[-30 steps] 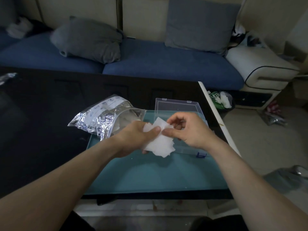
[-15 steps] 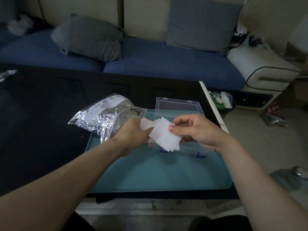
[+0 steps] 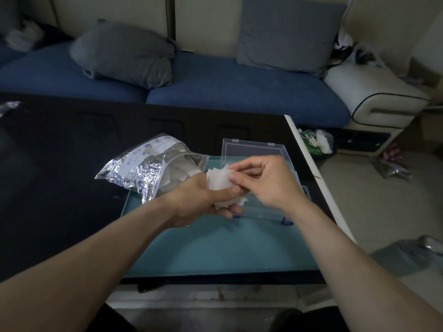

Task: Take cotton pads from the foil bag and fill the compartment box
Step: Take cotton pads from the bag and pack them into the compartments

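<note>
A stack of white square cotton pads (image 3: 219,182) rests in my left hand (image 3: 203,200), palm up, thumb pressed over it. My right hand (image 3: 266,180) pinches the top edge of the stack from the right. Both hands hover over the clear plastic compartment box (image 3: 273,212), whose lid (image 3: 254,149) stands open behind them; the box's inside is mostly hidden by my hands. The silver foil bag (image 3: 141,167) lies on its side to the left, its clear mouth facing my left hand, with more white pads visible inside.
Box and bag sit on a teal mat (image 3: 215,245) on a black table (image 3: 60,164), whose white right edge (image 3: 318,178) drops to the floor. A blue sofa with grey cushions (image 3: 124,53) runs behind the table. A small bin (image 3: 316,142) stands right of the table.
The pads were fanned out between both hands over the box; now they are gathered into a tighter stack in my left palm, and my right hand has closed in onto the stack's top.
</note>
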Demonstrator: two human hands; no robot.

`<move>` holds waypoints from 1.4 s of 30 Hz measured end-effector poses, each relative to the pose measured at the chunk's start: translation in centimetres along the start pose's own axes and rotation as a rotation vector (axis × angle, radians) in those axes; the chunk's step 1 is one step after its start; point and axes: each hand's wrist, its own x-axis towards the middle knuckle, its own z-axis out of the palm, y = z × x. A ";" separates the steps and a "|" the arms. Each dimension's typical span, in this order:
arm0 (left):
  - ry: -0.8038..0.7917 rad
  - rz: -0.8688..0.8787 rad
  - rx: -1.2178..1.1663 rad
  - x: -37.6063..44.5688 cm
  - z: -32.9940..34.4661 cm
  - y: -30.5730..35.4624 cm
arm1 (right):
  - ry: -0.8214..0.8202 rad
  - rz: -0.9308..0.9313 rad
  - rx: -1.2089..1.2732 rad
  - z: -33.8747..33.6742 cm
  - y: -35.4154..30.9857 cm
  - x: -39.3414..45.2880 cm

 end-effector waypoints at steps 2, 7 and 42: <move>0.032 0.009 0.025 0.0 -0.1 0.0 | -0.065 0.020 0.077 0.0 -0.1 -0.2; 0.091 0.001 -0.018 0.1 0.0 0.1 | 0.142 0.001 -0.023 0.0 -0.1 0.4; -0.024 -0.148 -0.166 0.1 0.7 0.7 | -0.078 0.180 0.181 -1.5 0.7 -0.4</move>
